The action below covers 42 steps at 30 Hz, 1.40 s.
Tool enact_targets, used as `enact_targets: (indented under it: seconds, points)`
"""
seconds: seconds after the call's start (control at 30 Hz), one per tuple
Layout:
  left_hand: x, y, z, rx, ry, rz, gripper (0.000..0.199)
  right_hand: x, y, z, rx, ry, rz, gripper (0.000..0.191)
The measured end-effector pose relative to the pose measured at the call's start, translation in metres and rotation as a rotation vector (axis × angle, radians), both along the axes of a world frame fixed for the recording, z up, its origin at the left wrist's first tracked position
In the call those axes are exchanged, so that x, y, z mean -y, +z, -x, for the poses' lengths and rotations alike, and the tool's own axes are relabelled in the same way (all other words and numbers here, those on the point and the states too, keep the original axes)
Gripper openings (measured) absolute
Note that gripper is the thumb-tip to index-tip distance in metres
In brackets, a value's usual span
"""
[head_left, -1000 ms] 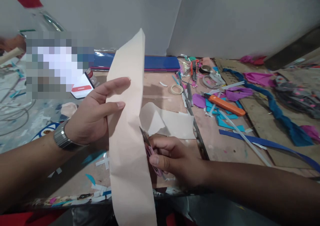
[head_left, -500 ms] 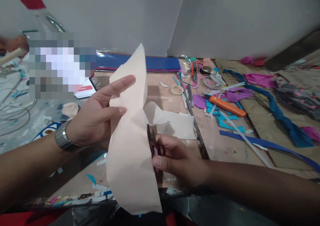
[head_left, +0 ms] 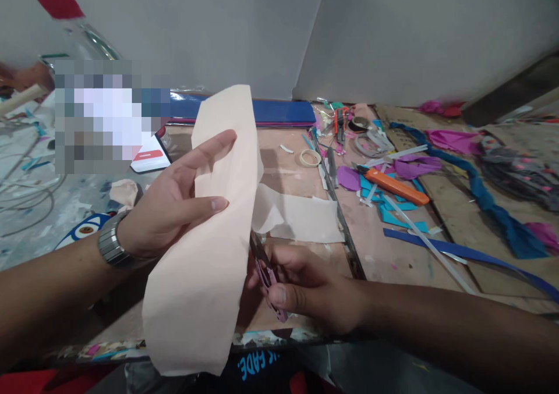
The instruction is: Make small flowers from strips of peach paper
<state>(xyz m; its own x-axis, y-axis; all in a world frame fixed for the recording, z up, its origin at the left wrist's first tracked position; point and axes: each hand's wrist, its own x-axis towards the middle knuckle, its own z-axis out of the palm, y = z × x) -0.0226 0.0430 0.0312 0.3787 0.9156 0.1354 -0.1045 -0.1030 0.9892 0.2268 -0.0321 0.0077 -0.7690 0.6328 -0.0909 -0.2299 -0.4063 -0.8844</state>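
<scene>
A long sheet of cream paper (head_left: pixel 203 301) with uneven ends hangs from my left hand (head_left: pixel 170 199), pinched between thumb and fingers at its upper half. My right hand (head_left: pixel 305 283) grips a small pair of pink-handled snips (head_left: pixel 267 274), whose dark blades point up and left at the sheet's right edge. Whether the blades touch the paper I cannot tell. Another pale cream strip (head_left: pixel 305 213) lies on the table behind, its left end hidden by the sheet.
On the right lie an orange utility knife (head_left: pixel 393 185), a roll of tape (head_left: pixel 310 158), a blue strip (head_left: pixel 471 251) and cardboard (head_left: pixel 441 219) among scraps. A blue folded stack (head_left: pixel 279 112) lies along the wall. At left stands a red-capped clear bottle (head_left: pixel 59 4) and a phone (head_left: pixel 151 158).
The sheet's lower end has swung left and its top has flattened out. My right hand with the snips has moved slightly down, the blades coming away from the middle of the edge.
</scene>
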Motion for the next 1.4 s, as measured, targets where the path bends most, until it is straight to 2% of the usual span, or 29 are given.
enact_targets:
  seconds: [0.13, 0.27, 0.5, 0.7, 0.83, 0.93, 1.03, 1.17, 1.3, 1.4]
  points:
    - [0.0014, -0.0005, -0.0011, 0.031, 0.008, 0.004, 0.085, -0.0019, 0.0024, -0.0002, -0.003, 0.031, 0.049, 0.031]
    - [0.0047, 0.0019, -0.0027, 0.043, -0.012, 0.044, 0.097, -0.001, 0.0025, 0.0012, 0.002, 0.033, 0.081, 0.033]
    - [0.0041, 0.0047, -0.004, 0.012, -0.039, -0.004, 0.098, 0.0005, -0.001, 0.0051, 0.094, -0.106, 0.006, 0.03]
    - [0.0024, 0.0015, -0.0021, -0.031, -0.048, -0.038, 0.1, -0.0006, -0.0011, 0.0031, 0.185, -0.154, -0.193, 0.034]
    - [0.0009, -0.0014, -0.0015, -0.04, -0.044, -0.073, 0.1, -0.0013, 0.001, -0.0006, 0.263, -0.214, -0.381, 0.029]
    - [0.0008, -0.0027, -0.0027, -0.033, -0.01, -0.114, 0.098, -0.0023, 0.0014, -0.0015, 0.305, -0.256, -0.465, 0.027]
    - [0.0016, -0.0025, -0.004, -0.019, 0.016, -0.174, 0.099, -0.0021, -0.0004, 0.0004, 0.274, -0.178, -0.4, 0.027]
    - [0.0024, -0.001, -0.0043, -0.036, 0.06, -0.204, 0.1, 0.0017, -0.0032, 0.003, 0.158, -0.09, -0.173, 0.03]
    - [0.0023, -0.0003, -0.0038, -0.041, 0.066, -0.222, 0.1, 0.0048, -0.005, 0.0026, 0.151, -0.034, 0.01, 0.038]
    - [0.0016, -0.0003, -0.0027, -0.041, 0.061, -0.218, 0.1, 0.0051, -0.0058, 0.0021, 0.118, 0.026, 0.064, 0.041]
